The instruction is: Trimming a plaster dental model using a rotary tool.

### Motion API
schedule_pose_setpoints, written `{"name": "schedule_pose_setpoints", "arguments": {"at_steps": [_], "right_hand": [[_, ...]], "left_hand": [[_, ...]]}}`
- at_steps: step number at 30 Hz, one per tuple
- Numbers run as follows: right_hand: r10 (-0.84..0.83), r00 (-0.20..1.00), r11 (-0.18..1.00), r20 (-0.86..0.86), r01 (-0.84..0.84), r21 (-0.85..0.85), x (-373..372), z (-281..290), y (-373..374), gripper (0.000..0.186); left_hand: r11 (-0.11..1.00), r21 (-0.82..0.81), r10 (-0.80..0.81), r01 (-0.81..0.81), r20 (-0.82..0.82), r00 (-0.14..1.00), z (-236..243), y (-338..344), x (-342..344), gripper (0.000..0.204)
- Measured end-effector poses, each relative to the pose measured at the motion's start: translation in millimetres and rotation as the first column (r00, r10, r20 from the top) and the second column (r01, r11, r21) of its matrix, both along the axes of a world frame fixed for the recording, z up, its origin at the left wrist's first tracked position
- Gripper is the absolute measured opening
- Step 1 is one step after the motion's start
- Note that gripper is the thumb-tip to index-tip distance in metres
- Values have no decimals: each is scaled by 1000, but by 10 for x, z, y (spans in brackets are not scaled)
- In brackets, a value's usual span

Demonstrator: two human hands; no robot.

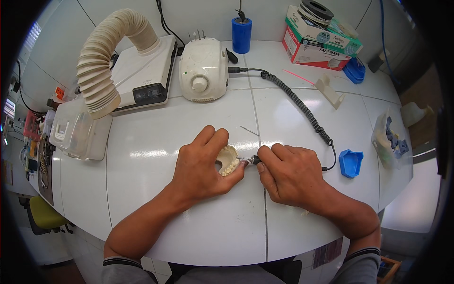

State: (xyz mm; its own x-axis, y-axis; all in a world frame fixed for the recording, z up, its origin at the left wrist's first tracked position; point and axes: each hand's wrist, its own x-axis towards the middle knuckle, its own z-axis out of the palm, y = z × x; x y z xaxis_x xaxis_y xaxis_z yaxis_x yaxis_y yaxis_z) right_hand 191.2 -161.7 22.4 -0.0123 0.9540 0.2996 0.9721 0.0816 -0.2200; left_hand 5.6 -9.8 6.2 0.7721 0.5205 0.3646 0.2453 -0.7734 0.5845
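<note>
A cream-coloured dental cast, horseshoe-shaped with a row of teeth, is gripped by my left hand over the middle of the white table. My right hand is closed round a dental handpiece with a dark body and metal nose. The thin bur at its tip reaches the cast's right side, beside my left thumb. Whether the bur touches the cast is too small to tell. From behind my right hand a black coiled cord runs up to the white control unit.
A ribbed suction hose arches from a white box at the left, above a clear plastic container. A loose bur lies beyond my hands. At right are a blue mould tray and a clear bin; stacked boxes stand behind.
</note>
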Motion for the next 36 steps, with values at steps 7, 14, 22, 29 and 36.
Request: {"name": "schedule_pose_setpoints", "arguments": {"at_steps": [7, 14, 22, 29, 36], "right_hand": [[-1, 1000, 1000, 2, 1, -5, 1, 9, -9, 15], [-1, 1000, 1000, 15, 2, -18, -13, 23, -3, 16], [-6, 1000, 1000, 14, 6, -11, -19, 11, -7, 16], [-12, 1000, 1000, 9, 12, -17, -29, 24, -7, 17], [-7, 1000, 1000, -3, 7, -17, -18, 21, -10, 16]], "left_hand": [[1000, 4, 1, -1, -4, 1000, 2, -2, 10, 43], [1000, -1, 1, -1, 7, 1000, -6, -1, 6, 43], [1000, -6, 5, -5, -15, 1000, 1, 2, 9, 42], [1000, 15, -1, 1, -1, 1000, -13, 11, 7, 42], [1000, 0, 4, -4, 3, 1000, -4, 4, 6, 43]]}}
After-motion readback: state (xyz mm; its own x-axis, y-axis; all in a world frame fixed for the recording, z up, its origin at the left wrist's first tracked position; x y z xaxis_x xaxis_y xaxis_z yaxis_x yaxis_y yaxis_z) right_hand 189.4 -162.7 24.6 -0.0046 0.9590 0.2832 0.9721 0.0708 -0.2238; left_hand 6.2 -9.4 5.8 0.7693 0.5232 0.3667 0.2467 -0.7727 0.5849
